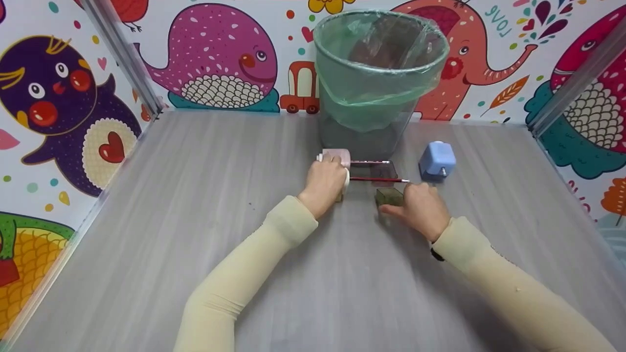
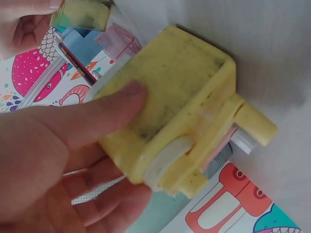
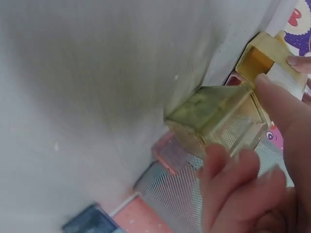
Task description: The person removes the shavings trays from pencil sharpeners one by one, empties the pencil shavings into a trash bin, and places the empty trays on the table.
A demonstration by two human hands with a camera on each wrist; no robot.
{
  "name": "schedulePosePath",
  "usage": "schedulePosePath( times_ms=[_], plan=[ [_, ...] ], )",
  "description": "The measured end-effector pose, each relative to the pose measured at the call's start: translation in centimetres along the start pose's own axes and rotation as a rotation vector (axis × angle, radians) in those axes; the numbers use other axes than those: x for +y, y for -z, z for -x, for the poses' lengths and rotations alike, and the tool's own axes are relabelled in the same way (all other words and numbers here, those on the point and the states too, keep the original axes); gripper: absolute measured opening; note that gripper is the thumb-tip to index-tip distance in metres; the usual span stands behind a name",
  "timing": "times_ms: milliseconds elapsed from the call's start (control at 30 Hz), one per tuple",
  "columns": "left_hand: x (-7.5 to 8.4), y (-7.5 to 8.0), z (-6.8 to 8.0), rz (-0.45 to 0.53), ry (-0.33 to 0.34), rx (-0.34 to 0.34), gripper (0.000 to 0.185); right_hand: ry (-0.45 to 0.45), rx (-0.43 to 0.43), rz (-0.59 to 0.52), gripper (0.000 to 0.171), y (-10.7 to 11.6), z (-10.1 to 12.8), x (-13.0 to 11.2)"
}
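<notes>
The left hand (image 2: 53, 160) is clamped around a yellow sharpener (image 2: 170, 107). The right hand (image 3: 252, 189) pinches a clear box (image 3: 218, 119) between thumb and fingers.

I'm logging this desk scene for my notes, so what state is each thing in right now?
Yellow sharpener: on the table, gripped by the left hand.
Clear drawer: out of the sharpener, pinched by the right hand.
Red pencil: lying flat between the hands.
Blue sharpener: upright, untouched.
Bin: upright, open, lined with a green bag.
</notes>
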State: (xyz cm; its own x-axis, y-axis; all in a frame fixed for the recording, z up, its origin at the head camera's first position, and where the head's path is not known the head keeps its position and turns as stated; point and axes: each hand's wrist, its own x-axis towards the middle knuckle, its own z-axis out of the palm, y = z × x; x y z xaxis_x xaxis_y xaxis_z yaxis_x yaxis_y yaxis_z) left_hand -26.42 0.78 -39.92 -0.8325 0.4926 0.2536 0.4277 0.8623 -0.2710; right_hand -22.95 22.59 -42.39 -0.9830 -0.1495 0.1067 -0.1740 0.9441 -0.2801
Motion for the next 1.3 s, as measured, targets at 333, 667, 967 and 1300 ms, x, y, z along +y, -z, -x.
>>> schedulePosePath(
  times_ms=[333, 667, 967, 1300],
  plan=[
    [0.1, 0.1, -0.2, -0.01, -0.003, -0.073, 0.025, 0.064, 0.034, 0.153, 0.057, -0.9, -0.5, -0.5],
    [0.2, 0.3, -0.3, -0.014, -0.01, -0.115, 0.024, 0.055, 0.017, 0.218, 0.062, -1.2, -1.1, -0.7],
    [0.2, 0.3, -0.2, -0.032, -0.012, -0.089, 0.024, 0.075, 0.097, 0.297, 0.066, -1.8, -1.3, -0.9],
    [0.2, 0.3, -0.3, -0.03, -0.016, -0.079, 0.022, 0.066, 0.054, 0.271, 0.069, -1.8, -1.5, -0.9]
  ],
)
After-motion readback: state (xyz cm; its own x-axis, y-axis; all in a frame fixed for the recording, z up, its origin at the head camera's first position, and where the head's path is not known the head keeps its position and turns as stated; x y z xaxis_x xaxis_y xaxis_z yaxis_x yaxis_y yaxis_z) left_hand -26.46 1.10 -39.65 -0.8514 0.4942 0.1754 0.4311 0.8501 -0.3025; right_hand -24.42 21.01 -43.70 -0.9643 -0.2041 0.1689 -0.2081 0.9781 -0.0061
